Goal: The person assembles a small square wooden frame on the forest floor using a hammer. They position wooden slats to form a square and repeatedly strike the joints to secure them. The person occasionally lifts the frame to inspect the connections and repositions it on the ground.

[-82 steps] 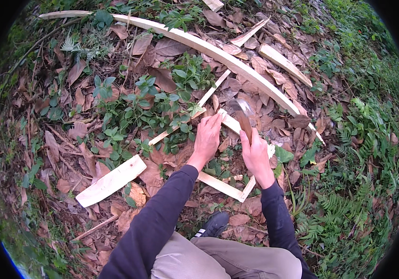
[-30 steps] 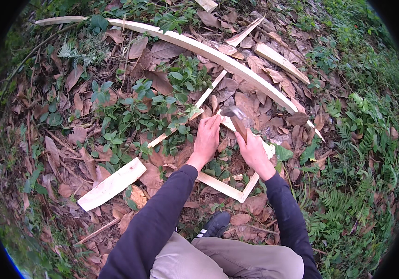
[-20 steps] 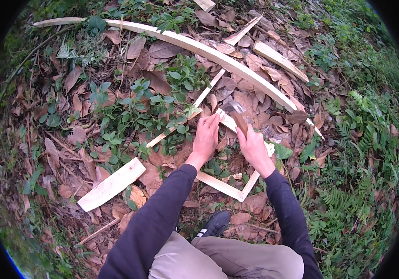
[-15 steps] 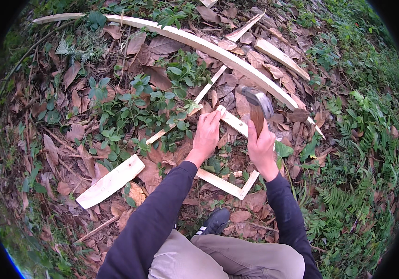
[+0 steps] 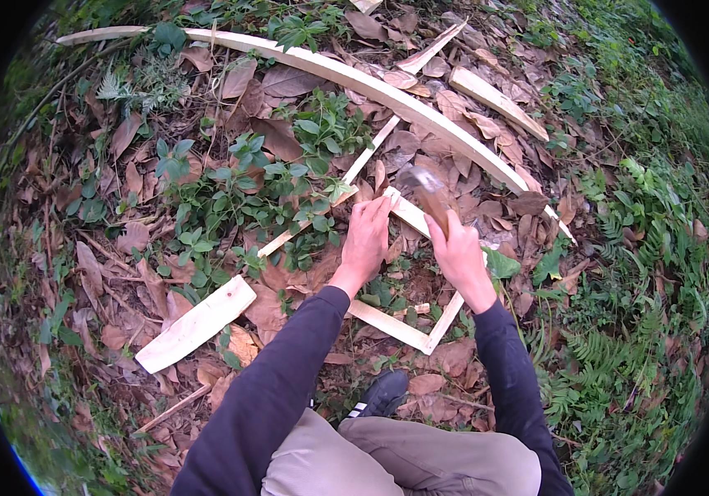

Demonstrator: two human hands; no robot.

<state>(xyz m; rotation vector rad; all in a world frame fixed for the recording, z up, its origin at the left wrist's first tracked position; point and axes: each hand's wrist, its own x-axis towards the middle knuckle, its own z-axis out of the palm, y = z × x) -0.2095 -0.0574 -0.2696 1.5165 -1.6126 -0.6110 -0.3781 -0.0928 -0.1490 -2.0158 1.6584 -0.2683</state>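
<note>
A frame of pale wooden strips (image 5: 392, 325) lies before me, with joined corners at its top and lower right. My left hand (image 5: 363, 248) is closed on its upper corner, fingertips pressed together at the strip's end. Whether they also pinch something small there is hidden. In my right hand (image 5: 462, 260) is a hammer (image 5: 434, 205), gripped by its brown wooden handle. Its metal head is blurred by motion and hovers close to the upper corner, just right of my left fingertips. My right hand and wrist cover part of the frame's right side.
A long curved plank (image 5: 354, 78) arcs across the far ground. A short board (image 5: 197, 325) lies at left, another wood piece (image 5: 499, 103) at far right. Thin strips (image 5: 371, 150) rest beyond my left hand. Dry leaves and low green plants surround everything; my shoe (image 5: 381, 393) is near.
The hammer has swung down and left toward the frame's upper corner, its head tilting over. My right hand has shifted slightly left; my left hand stays at the corner.
</note>
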